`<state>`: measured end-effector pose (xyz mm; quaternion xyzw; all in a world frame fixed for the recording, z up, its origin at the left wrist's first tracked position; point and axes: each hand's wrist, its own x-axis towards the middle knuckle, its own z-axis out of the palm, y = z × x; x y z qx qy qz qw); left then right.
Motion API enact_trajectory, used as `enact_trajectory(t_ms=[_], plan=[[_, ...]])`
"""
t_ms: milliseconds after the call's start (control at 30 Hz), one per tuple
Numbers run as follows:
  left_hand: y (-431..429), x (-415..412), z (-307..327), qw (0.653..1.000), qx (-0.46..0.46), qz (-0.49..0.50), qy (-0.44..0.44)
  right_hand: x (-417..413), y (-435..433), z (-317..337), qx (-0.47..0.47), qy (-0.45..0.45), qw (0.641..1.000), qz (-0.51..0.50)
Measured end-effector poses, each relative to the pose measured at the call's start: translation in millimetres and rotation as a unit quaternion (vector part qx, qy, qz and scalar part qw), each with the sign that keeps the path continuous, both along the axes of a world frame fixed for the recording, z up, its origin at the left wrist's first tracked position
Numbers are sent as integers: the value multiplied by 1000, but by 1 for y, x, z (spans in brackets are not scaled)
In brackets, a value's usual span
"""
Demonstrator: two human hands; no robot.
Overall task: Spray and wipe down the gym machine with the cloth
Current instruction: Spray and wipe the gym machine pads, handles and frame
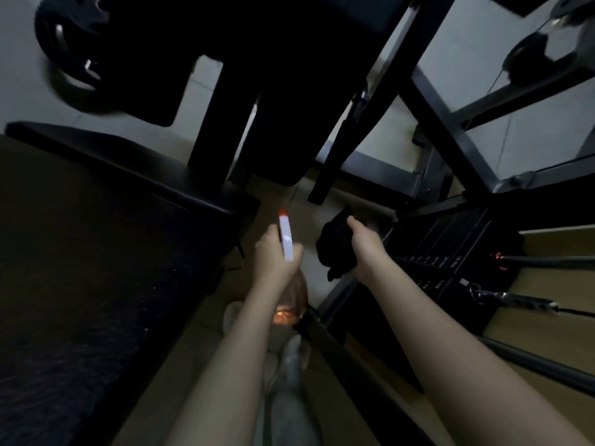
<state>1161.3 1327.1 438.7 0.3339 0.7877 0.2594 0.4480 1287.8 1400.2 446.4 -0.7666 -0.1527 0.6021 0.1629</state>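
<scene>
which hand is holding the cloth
The right hand grips the black cloth; the left hand holds the spray bottle instead.

I get a dim, soft view; the weight plate (69, 56) far above the left hand (273, 255) is smeared, and edges bend.

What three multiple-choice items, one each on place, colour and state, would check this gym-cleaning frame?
1. The spray bottle is: A in the left hand; B in a bucket; C on a shelf.
2. The cloth is: A white; B black; C yellow.
3. The right hand is: A open flat; B gripping the cloth; C curled, empty.

Key: 1 A, fingers wrap below the white sprayer head. 2 B, it shows as a dark black bundle. 3 B, fingers curl round the bunched fabric.
</scene>
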Motion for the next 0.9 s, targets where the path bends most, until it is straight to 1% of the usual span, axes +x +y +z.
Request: enact_trajectory(t_ms=[133, 333, 467, 633, 767, 833, 900], plan=[[16, -11, -12, 1000, 10, 3, 17, -5, 7, -15, -1, 32, 999, -23], [21, -18, -15, 998, -7, -33, 45, -17, 8, -29, -9, 65, 997, -44], [14, -13, -17, 999, -17, -4, 33, -25, 17, -28, -2, 69, 997, -30], [7, -2, -12, 998, 23, -7, 58, -43, 23, -20, -1, 117, 992, -42], [1, -3, -17, 997, 32, 25, 66, -64, 31, -17, -10, 164, 980, -112], [-3, -6, -22, 996, 32, 34, 73, -76, 36, -20, -17, 225, 958, -180], [-8, -8, -25, 995, 37, 32, 83, -93, 42, -25, -11, 255, 935, -247]])
